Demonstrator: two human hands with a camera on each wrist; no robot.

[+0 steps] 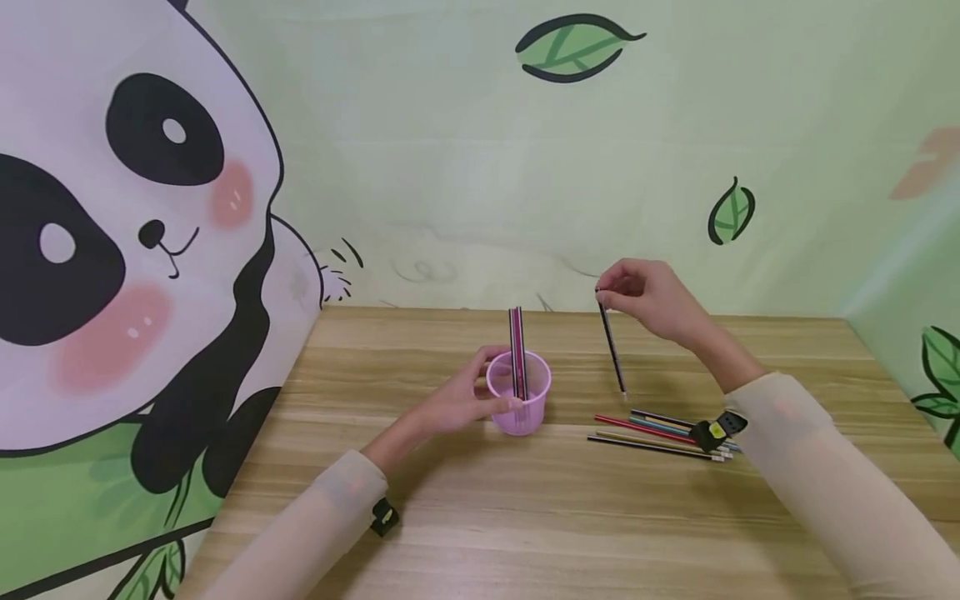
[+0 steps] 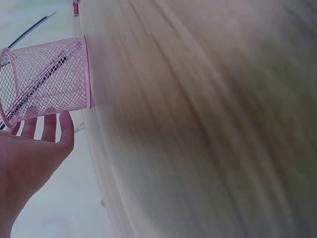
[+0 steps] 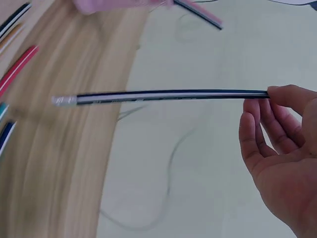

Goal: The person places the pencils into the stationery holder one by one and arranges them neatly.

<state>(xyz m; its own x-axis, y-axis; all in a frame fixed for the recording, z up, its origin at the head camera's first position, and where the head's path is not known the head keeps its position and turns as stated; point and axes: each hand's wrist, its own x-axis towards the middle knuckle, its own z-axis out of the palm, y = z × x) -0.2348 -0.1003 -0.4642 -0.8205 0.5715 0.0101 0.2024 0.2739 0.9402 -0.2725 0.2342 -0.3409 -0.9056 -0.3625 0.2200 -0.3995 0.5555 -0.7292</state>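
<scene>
A pink mesh pencil cup (image 1: pixel 534 417) stands on the wooden table, with striped pencils (image 1: pixel 517 337) leaning up out of it. My left hand (image 1: pixel 461 402) holds the cup from its left side, thumb across the front and fingers behind. In the left wrist view the fingertips meet the mesh wall (image 2: pixel 47 79). To the right of the cup and above the table, my right hand (image 1: pixel 654 298) pinches a dark striped pencil (image 1: pixel 611 346) by its top end. That pencil hangs slightly tilted, its white eraser end (image 3: pixel 64 100) downward.
Several loose pencils lie in a bunch on the table right of the cup, among them a red pencil (image 1: pixel 611 419) and a black pencil (image 1: pixel 637 446). Behind the table (image 1: pixel 480 533) hangs a pale green backdrop (image 1: pixel 450 167) with a printed panda (image 1: pixel 187 217).
</scene>
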